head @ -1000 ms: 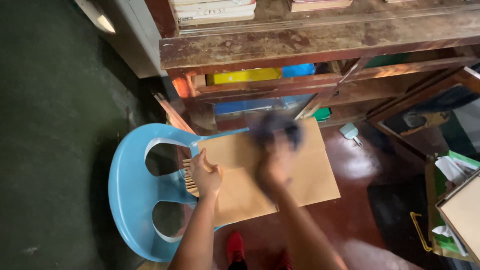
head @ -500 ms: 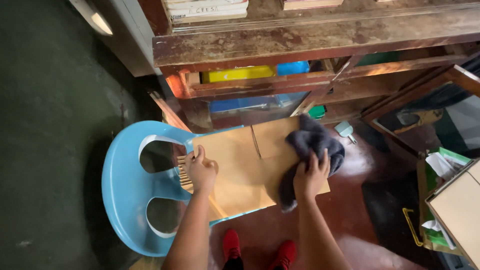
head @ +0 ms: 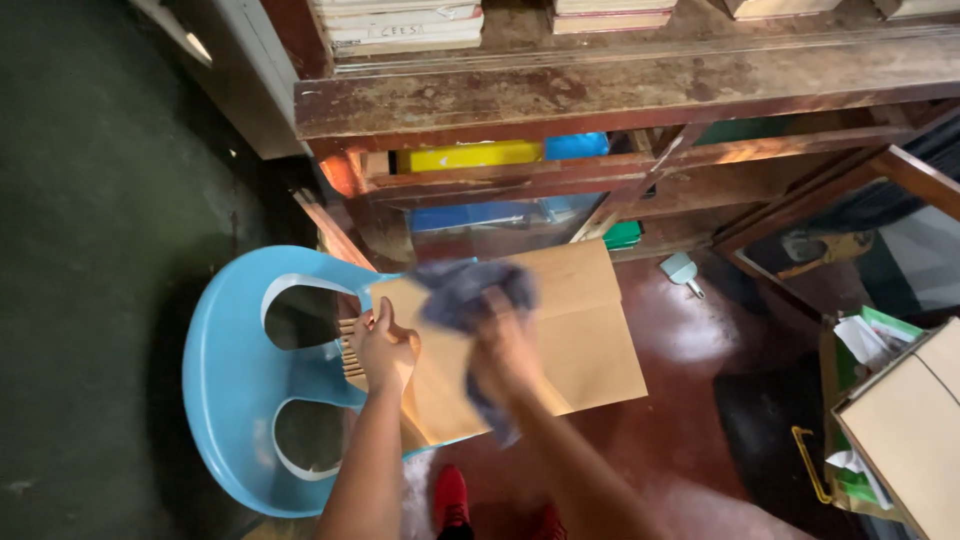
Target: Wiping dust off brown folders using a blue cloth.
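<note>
Left hand: the left hand (head: pixel 385 350) is seen at 9 o'clock of the cardboard, its fingers clenched on the left edge of the brown cardboard sheet (head: pixel 570 335); the sheet is steadied there.
Right hand: the right hand (head: pixel 505 350) is blurred; its fingers are closed on a dark grey cloth (head: pixel 465 295), which is pressed flat onto the cardboard near its upper left part.
Cardboard: the sheet is laid over the seat of a light blue plastic chair (head: pixel 225 380) and overhangs it toward 3 o'clock; a crease is seen running across it.
Cloth: it is bunched under and above the right hand; one end trails down toward 6 o'clock.
Chair: its backrest with two cut-outs is placed at 9 o'clock of the hands.
Shelf: a worn wooden bookshelf (head: pixel 620 85) is found at 12 o'clock; a yellow folder (head: pixel 470 156) and a blue one are kept beneath its top board.
Floor: a dark red floor (head: pixel 700 430) is seen below; red shoes (head: pixel 450 498) are visible at 6 o'clock.
Box: a pale cardboard box (head: pixel 915 430) is placed at 4 o'clock, well apart.
</note>
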